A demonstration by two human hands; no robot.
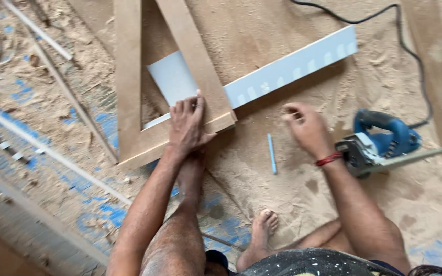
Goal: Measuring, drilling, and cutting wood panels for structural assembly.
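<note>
— Sawdust everywhere, I see. What is under your left hand (pixel 186 125)?

— A triangular frame of plain brown boards (pixel 129 76). My left hand lies flat on its lower corner, palm down, fingers stretched out together and pointing away from me. It is pressing, not grasping; nothing is closed inside it.

— And the pale strip running out to the right?

— That is a long white board (pixel 292 64). It passes beneath the slanting arm of the frame, and one end shows as a light patch inside the triangle, just beyond my fingertips. The other end reaches up toward the far right, with a row of small light marks along it.

— Your right hand (pixel 305 128)?

— It hovers low over the dusty floor, just below the white board, fingers loosely curled and holding nothing. A red band sits on that wrist. Whether the fingertips touch the floor I cannot tell; the picture is blurred there.

— Anything close by?

— A thin blue pencil (pixel 271 153) lies on the sawdust between my two hands, nearer the right one, apart from both. Just beside my right wrist sits a blue electric saw (pixel 382 140), its black cable (pixel 410 51) looping up and away across the floor. My bare foot (pixel 263 230) rests below the pencil, and my left knee is drawn up under my left forearm.

— And on the left?

— Thin pale wooden strips (pixel 52 148) lying slantwise across a blue-patched, dust-covered floor.
</note>
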